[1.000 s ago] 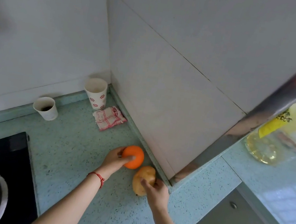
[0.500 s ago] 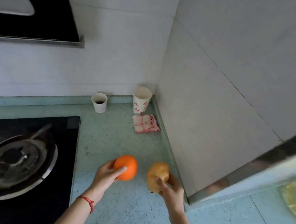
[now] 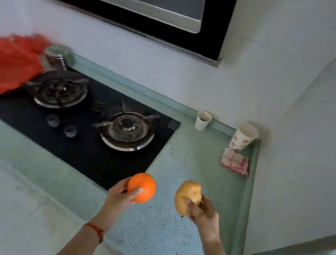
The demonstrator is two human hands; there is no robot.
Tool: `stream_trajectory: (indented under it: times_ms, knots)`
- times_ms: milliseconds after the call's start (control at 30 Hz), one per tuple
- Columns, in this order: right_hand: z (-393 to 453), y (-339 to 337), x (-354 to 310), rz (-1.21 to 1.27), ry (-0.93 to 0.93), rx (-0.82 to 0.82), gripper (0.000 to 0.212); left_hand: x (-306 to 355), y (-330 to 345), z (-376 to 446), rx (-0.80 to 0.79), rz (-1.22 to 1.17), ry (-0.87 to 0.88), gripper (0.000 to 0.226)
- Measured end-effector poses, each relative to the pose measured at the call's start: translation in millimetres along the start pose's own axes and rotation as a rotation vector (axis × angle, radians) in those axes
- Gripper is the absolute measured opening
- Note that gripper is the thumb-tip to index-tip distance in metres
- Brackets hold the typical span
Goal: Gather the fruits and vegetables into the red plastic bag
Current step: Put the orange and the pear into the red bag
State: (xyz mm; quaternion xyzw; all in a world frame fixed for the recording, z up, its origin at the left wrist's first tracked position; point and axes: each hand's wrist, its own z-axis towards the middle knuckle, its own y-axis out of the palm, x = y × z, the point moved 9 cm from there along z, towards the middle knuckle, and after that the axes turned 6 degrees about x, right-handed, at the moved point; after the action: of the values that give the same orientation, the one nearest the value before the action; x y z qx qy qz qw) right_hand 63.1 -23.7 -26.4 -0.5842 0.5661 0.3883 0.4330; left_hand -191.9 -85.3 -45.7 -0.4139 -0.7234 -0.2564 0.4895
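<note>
My left hand [image 3: 118, 196] grips a round orange [image 3: 141, 187] and holds it in the air over the front of the green counter. Beside it, my right hand [image 3: 204, 214] holds a yellow-brown pear [image 3: 187, 197], also lifted off the counter. The red plastic bag [image 3: 2, 65] lies crumpled at the far left, partly over the left burner of the hob, well away from both hands.
A black gas hob [image 3: 88, 128] with two burners fills the middle. A steel pot [image 3: 57, 56] stands behind the bag. Two paper cups [image 3: 203, 120] [image 3: 243, 137] and a folded checked cloth [image 3: 236, 162] sit in the far right corner. A range hood [image 3: 137, 2] hangs overhead.
Both hands lifted the orange and the pear off the counter by the right wall. The view swung left, bringing the hob and the red bag into sight.
</note>
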Motion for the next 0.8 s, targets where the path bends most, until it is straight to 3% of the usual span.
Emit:
stream_trajectory:
  times_ms: [233, 333, 500, 633, 733, 800]
  knots:
    - [-30.9, 96.9, 12.3, -0.151, -0.032, -0.316, 0.055, -20.6, -119.1, -53.0, 0.331, -0.072, 0.048, 0.079]
    - [-56.1, 142.1, 17.6, -0.233, -0.038, -0.435, 0.051, -32.3, -161.9, -78.8, 0.436, -0.181, 0.021, 0.069]
    - [-110.0, 216.4, 29.2, -0.291, -0.040, -0.632, 0.052, -54.2, -239.3, -128.6, 0.605, -0.308, 0.021, 0.088]
    - [-167.0, 275.1, 47.0, -0.328, -0.045, -0.769, 0.074, -75.0, -304.1, -178.5, 0.739, -0.367, 0.033, 0.068]
    - [-216.0, 319.2, 67.2, -0.363, -0.018, -0.880, 0.052, -93.3, -353.3, -219.8, 0.840, -0.393, 0.025, 0.058]
    - [-247.4, 345.2, 80.0, -0.385, 0.004, -0.931, 0.051, -105.8, -384.6, -247.0, 0.902, -0.408, 0.021, 0.055]
